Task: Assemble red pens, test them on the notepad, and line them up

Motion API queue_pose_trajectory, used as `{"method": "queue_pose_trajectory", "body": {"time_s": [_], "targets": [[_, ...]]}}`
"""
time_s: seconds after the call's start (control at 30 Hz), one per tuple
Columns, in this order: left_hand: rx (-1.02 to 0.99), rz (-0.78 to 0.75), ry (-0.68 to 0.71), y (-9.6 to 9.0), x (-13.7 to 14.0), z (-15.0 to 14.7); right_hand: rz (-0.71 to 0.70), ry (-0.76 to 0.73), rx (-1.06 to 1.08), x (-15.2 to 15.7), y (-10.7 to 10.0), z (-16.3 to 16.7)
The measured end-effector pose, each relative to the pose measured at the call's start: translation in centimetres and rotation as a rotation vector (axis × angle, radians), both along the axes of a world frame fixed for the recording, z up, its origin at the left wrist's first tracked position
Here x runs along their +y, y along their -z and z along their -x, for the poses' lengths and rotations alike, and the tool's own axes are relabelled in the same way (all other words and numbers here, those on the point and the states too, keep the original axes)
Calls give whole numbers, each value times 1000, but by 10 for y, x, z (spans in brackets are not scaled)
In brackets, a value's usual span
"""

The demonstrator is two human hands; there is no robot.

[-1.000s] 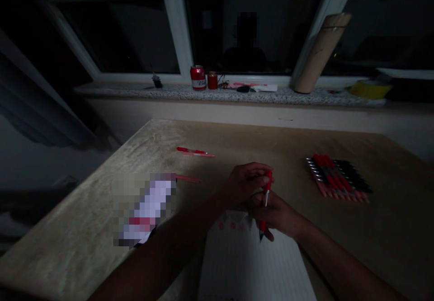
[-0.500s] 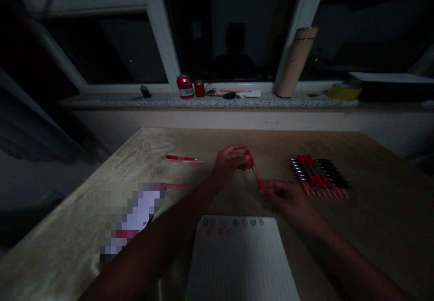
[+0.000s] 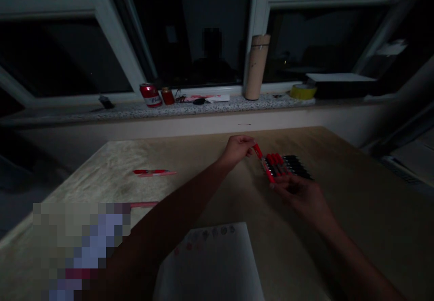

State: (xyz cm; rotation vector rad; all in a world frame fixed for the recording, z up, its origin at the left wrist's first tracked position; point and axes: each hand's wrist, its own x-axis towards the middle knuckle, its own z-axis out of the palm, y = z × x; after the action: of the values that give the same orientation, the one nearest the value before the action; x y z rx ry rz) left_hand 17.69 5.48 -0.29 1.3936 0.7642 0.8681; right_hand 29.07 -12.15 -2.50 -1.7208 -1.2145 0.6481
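A red pen (image 3: 263, 162) is held at both ends above the table. My left hand (image 3: 238, 149) pinches its upper end, and my right hand (image 3: 300, 192) grips the lower end. Just behind the held pen lies a row of red pens (image 3: 278, 163) and black pens (image 3: 296, 167), side by side. My right hand hides part of that row. Nearer to me is a white sheet of paper (image 3: 217, 265) with small dark and red scribbled circles along its top edge.
At left lie a red pen (image 3: 151, 171) and a pink pencil-like stick (image 3: 144, 204), beside a blurred-out object. On the granite sill (image 3: 224, 107) stand a red can (image 3: 151, 95), a small red jar (image 3: 167, 96), a tall wooden-looking cylinder (image 3: 257, 68) and yellow tape (image 3: 303, 91).
Both hands have carried the red pen rightward, close to the pen row. The camera view has turned to the right, so the sill, paper and table appear shifted left.
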Motion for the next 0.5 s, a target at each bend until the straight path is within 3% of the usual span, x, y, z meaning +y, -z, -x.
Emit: {"method": "queue_pose_trajectory", "body": {"time_s": [0.27, 0.5], "targets": [[206, -160, 54, 7, 22, -73, 16, 102, -305, -6, -2, -42], [426, -298, 128, 20, 32, -112, 126, 110, -458, -8, 1, -64]]}}
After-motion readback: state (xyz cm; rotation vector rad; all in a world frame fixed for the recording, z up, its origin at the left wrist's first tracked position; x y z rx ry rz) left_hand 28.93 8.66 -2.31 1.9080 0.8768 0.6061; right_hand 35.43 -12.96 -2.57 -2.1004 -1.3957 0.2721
